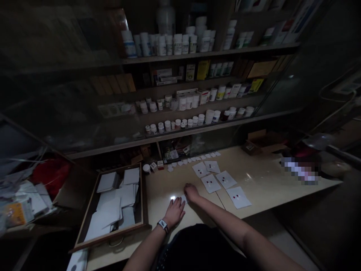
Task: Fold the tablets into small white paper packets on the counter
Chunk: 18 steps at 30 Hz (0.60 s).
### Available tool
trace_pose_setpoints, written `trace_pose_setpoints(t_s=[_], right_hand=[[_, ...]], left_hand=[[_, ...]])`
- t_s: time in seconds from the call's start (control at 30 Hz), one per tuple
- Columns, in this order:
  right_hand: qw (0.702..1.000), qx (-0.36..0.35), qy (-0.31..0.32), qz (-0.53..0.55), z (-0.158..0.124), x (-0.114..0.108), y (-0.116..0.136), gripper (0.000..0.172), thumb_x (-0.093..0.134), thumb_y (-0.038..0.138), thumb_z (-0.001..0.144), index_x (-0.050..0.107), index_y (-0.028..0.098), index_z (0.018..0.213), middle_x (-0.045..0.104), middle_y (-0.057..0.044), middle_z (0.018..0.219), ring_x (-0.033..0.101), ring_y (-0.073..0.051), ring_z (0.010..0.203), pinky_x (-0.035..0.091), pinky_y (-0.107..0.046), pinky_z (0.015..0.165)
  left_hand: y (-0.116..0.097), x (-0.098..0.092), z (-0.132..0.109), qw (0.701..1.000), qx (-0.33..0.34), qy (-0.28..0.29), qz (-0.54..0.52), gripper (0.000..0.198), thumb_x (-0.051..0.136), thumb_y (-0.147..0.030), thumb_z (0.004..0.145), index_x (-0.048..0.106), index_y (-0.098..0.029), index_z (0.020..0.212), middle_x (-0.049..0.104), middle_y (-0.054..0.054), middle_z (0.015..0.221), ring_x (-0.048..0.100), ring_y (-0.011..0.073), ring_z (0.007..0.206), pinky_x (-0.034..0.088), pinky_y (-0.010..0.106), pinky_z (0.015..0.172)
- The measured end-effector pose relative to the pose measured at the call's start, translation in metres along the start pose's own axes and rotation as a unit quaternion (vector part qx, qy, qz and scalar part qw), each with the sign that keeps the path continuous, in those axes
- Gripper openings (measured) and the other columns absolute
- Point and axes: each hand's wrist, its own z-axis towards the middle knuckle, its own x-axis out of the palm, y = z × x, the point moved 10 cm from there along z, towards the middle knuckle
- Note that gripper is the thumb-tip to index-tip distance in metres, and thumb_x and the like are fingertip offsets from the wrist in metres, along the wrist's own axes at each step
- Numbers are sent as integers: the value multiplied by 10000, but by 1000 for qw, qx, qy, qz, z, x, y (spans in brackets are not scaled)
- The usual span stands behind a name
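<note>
A small piece of white paper lies on the pale counter between my two hands. My left hand lies palm down with its fingers stretched out, their tips at the paper's near left edge. At the paper's right side, my right hand is closed on it with curled fingers; its fingertips are hidden. Right of my hands, several square white paper sheets are spread out, with small dark red pills on them. Behind, a row of small folded white packets runs along the counter.
An open wooden drawer with stacks of white paper stands at left. A white jar and small boxes sit at the counter's back. Shelves of medicine bottles rise behind; an open cardboard box is at right.
</note>
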Motion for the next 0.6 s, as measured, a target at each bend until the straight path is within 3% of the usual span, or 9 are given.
trace_pose_setpoints(t_s=[0.17, 0.37, 0.6], right_hand=[[1000, 9, 23, 12, 3, 7, 1, 254, 521, 71, 784, 734, 126, 911, 690, -187, 1044, 606, -281, 980, 394, -312, 829], [998, 24, 33, 57, -2, 13, -6, 240, 614, 174, 774, 696, 167, 1000, 725, -93, 939, 639, -212, 828, 388, -255, 685], [994, 52, 13, 100, -5, 21, -15, 207, 518, 132, 820, 712, 165, 882, 731, -71, 905, 634, -174, 805, 374, -234, 657]], left_hand=[[0, 1, -2, 1000, -9, -8, -3, 546, 352, -412, 972, 341, -176, 1464, 352, 179, 1500, 300, 321, 1381, 279, 525, 1103], [2, 5, -1, 1000, -19, -17, -11, 553, 389, -393, 960, 326, -188, 1469, 338, 181, 1509, 299, 324, 1386, 283, 530, 1097], [1, 4, -2, 999, -19, 4, -31, 564, 421, -407, 942, 358, -184, 1456, 270, 184, 1543, 283, 346, 1395, 286, 540, 1092]])
